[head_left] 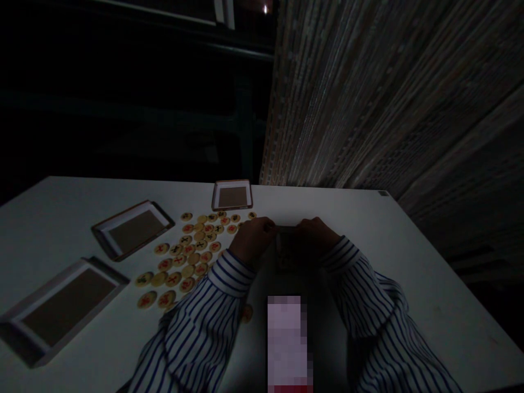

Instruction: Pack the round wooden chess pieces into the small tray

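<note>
My left hand and my right hand are curled on the two sides of a dark box-like object held between them over the white table. Both sleeves are white with blue stripes. Several round wooden game discs with red or dark characters lie spread on the table just left of my left hand. The light is dim and the dark object's shape is hard to make out.
Two shallow box trays lie at the left. A smaller square tray sits at the back behind the discs. A tall stack of brownish sheets rises at the right beyond the table.
</note>
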### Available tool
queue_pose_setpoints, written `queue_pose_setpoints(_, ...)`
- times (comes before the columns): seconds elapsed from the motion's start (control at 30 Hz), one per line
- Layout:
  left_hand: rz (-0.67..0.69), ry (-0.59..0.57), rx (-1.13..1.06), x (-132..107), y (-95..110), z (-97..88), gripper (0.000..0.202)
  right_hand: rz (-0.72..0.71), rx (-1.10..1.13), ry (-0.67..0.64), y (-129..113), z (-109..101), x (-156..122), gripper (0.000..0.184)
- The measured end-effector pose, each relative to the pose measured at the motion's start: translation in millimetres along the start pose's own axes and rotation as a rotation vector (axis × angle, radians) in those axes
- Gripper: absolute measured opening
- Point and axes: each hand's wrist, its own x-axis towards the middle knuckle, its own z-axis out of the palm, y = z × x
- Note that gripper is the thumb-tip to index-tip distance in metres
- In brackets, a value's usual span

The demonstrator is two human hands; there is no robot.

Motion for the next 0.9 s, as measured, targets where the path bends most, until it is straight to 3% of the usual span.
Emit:
queue_pose_setpoints(0.13, 0.008, 0.016, 0.003, -0.1, 0.8, -0.7, 0.027, 0.046, 0.012, 0.019, 4.8, -3.7, -5.2, 0.023)
queue_pose_setpoints(0.3, 0.006, 0.078, -0.008, -1.7, -0.3, -7.4, 0.028, 0.062, 0.034, 0.169, 19.6, -10.6, -22.1, 0.024)
queue_pose_setpoints(0.47, 0.064, 0.198, -0.084, -12.1, 0.1, -30.3, 0.028, 0.189, 0.026, 0.319, 25.2, -21.3, -42.8, 0.028)
queue_pose_setpoints(0.6, 0.024, 0.341, -0.094, -34.4, -0.4, -52.0, 0.029, 0.224, 0.027, 0.402, 22.5, -29.1, -54.5, 0.028)
queue_pose_setpoints(0.73, -0.049, 0.49, -0.105, -67.8, -17.2, -60.2, 0.028, 0.253, 0.02, 0.44, 21.2, -32.0, -59.6, 0.029)
queue_pose_setpoints(0.9, -0.165, 0.782, -0.073, -101.5, -56.3, -49.5, 0.027, 0.221, 0.038, 0.463, 17.3, -32.8, -59.4, 0.03)
